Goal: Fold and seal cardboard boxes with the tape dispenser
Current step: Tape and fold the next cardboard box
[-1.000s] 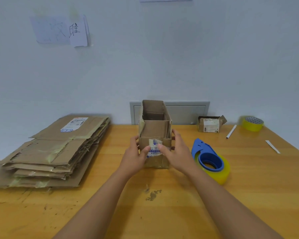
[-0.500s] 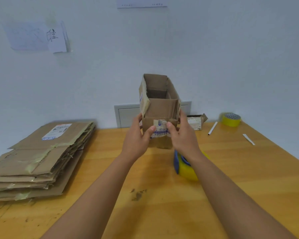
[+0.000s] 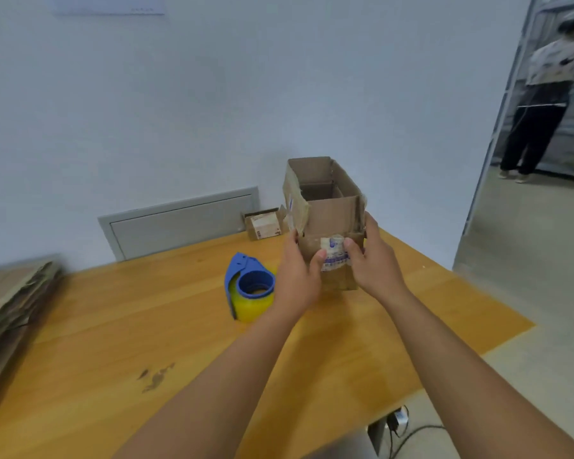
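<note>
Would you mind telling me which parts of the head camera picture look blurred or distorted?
Head view: the stack of flattened brown cardboard at the left edge is smeared by motion blur; the open brown cardboard box, held by the left hand and right hand, is fairly sharp; wide-angle distortion tilts the wooden table and doorway.

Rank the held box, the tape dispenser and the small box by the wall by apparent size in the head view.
1. Held box.
2. Tape dispenser.
3. Small box, though it sits farther away, so it may look smaller than it is.
</note>
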`<action>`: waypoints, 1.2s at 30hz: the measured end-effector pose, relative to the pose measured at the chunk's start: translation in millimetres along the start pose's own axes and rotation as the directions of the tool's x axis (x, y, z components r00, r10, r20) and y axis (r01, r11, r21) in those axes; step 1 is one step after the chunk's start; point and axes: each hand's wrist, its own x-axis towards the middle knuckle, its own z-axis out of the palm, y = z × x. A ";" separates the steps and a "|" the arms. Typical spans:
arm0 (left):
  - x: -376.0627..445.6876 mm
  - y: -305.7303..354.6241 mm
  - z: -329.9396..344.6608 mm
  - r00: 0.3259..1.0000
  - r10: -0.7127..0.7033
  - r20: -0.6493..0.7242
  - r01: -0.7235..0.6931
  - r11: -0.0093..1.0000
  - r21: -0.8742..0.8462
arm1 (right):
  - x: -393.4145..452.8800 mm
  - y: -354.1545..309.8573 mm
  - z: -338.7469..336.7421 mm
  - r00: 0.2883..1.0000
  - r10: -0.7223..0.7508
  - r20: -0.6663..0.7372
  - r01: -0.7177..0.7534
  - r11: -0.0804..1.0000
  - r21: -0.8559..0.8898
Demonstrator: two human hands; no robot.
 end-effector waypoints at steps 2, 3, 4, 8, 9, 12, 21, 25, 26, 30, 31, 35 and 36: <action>-7.6 -7.6 18.1 0.998 -0.053 0.033 0.053 0.999 0.012 | -4.7 21.3 -1.8 0.999 0.041 0.027 -0.040 0.998 -0.050; -10.4 -11.3 24.9 0.996 -0.077 0.055 0.075 0.997 0.031 | -6.0 30.7 -1.2 0.997 0.058 0.041 -0.055 0.996 -0.071; -13.0 -13.9 30.0 0.993 -0.092 0.074 0.088 0.995 0.051 | -6.9 38.7 -0.8 0.996 0.077 0.052 -0.072 0.994 -0.085; -15.7 -15.4 36.6 0.989 -0.103 0.110 0.094 0.992 0.087 | -2.9 55.5 0.3 0.994 0.092 0.057 -0.085 0.989 -0.118; -15.2 -14.6 36.0 0.989 -0.089 0.116 0.078 0.993 0.094 | -0.8 56.9 0.1 0.994 0.087 0.058 -0.080 0.989 -0.122; -14.4 -14.6 33.9 0.974 -0.033 0.225 0.003 0.991 0.131 | 8.8 59.4 -3.1 0.994 0.112 -0.011 -0.112 0.982 -0.153; 31.7 4.9 4.6 0.949 0.257 0.183 -0.310 0.866 0.391 | -25.3 59.1 12.1 0.980 0.049 -0.195 -0.073 0.990 -0.117; 80.8 21.0 -0.9 0.855 0.285 0.434 -0.505 0.646 0.572 | -24.6 58.0 25.4 0.990 0.044 -0.137 -0.068 0.981 -0.180; 90.9 22.3 0.1 0.838 0.253 0.484 -0.528 0.604 0.598 | -22.1 58.6 28.0 0.990 0.040 -0.132 -0.067 0.977 -0.203; 108.1 21.1 10.1 0.839 0.236 0.490 -0.528 0.575 0.625 | -5.6 68.2 33.4 0.993 0.068 -0.100 -0.090 0.966 -0.240; 108.7 21.0 12.6 0.844 0.249 0.475 -0.524 0.569 0.634 | 0.7 72.5 33.3 0.994 0.080 -0.076 -0.096 0.969 -0.229; 111.4 15.3 22.9 0.841 0.356 0.408 -0.539 0.474 0.697 | 26.0 81.7 32.6 0.989 0.149 0.015 -0.144 0.974 -0.174; 111.8 13.3 25.2 0.840 0.372 0.395 -0.536 0.447 0.716 | 29.8 81.2 34.6 0.985 0.172 0.004 -0.169 0.972 -0.166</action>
